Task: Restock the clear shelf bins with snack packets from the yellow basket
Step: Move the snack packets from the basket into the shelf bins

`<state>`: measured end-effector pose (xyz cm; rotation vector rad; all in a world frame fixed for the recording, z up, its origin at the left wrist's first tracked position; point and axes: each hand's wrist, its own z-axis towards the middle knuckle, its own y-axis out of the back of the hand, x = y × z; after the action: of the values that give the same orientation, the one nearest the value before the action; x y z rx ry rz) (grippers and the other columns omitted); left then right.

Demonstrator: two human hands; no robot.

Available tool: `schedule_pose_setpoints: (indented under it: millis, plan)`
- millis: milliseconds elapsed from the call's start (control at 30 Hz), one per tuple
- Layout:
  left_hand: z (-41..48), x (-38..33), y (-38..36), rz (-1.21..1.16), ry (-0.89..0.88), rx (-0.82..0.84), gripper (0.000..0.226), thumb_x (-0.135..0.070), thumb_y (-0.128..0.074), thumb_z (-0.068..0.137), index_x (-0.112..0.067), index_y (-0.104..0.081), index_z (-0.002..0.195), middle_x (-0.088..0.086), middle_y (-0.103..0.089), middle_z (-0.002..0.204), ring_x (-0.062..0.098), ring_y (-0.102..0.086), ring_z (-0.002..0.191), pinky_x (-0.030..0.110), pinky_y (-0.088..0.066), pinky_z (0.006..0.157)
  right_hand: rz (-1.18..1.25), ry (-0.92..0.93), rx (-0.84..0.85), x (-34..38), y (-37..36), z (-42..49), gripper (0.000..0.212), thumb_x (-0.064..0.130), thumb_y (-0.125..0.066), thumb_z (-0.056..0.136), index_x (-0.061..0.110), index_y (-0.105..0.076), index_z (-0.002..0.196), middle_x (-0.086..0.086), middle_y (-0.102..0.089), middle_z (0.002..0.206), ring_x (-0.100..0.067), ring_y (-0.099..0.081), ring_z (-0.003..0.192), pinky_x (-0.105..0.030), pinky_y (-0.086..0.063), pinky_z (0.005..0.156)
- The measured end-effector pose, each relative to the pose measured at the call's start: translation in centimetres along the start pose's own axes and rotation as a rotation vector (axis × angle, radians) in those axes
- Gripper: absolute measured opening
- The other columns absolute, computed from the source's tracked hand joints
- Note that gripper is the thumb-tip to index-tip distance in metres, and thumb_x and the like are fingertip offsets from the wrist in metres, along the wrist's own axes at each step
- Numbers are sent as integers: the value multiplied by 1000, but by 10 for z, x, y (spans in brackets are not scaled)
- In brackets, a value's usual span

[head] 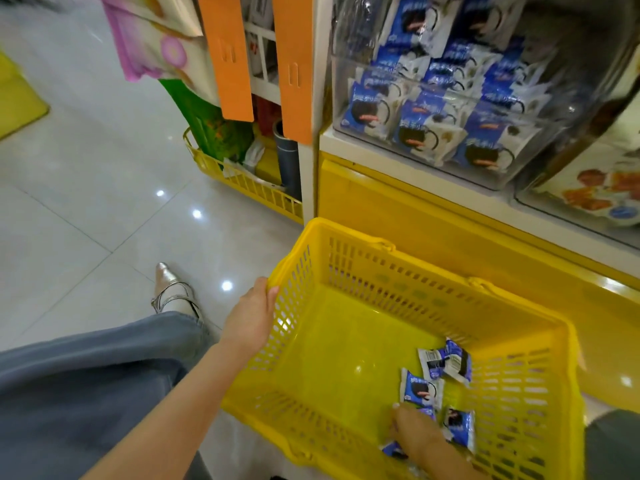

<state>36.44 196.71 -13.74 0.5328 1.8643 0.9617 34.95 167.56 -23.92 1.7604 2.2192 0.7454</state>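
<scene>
I see a yellow slotted basket (398, 271) holding blue-and-white packets (420, 389); above it, a clear bin (346, 84) of matching packets, orange tags (228, 57), grey glossy floor (86, 161).

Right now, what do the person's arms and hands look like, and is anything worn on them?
Both are bare. The left hand and the right hand wear no gloves, and no ring shows. Neither forearm carries a sleeve, watch or bracelet within the frame. Nail colour is too small to tell.
</scene>
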Motion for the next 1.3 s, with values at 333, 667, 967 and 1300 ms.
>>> schedule_pose_setpoints:
  millis: [333, 667, 967, 1300]
  plan:
    - [-40, -45, -43, -531, -135, 211, 33, 2, -56, 88, -2, -51, 121, 14, -53, 123, 21, -50, 110, 23, -37, 94, 619, 261, -480, 9, 71, -43, 14, 20, -58, 93, 18, -58, 78, 3, -61, 76, -1, -55, 63, -13, -42, 60]
    - [-62, -53, -60, -790, -9, 706, 15, -19, -61, 89, -17, -60, 103, -2, -71, 90, 8, -68, 79, 14, -48, 68, 1303, 358, -462, 17, 90, -68, 14, 10, -54, 93, 10, -62, 81, 2, -71, 74, -8, -70, 67, -13, -51, 55]
    - [-50, -46, -69, -873, 99, 588, 13, -7, -54, 91, -15, -51, 102, 5, -66, 93, 4, -68, 65, 15, -51, 61, 705, -32, -170, -69, 0, -11, 30, 13, -62, 89, 3, -58, 117, -14, -61, 118, -24, -58, 110, -27, -47, 91]
    - [-49, -35, -88, -788, 192, 619, 18, -12, -57, 91, -13, -53, 108, 2, -66, 94, 14, -70, 74, 21, -52, 68, 345, -58, -68, -58, -11, -6, 20, 26, -55, 94, 15, -58, 110, -12, -60, 104, -26, -59, 103, -24, -35, 71]
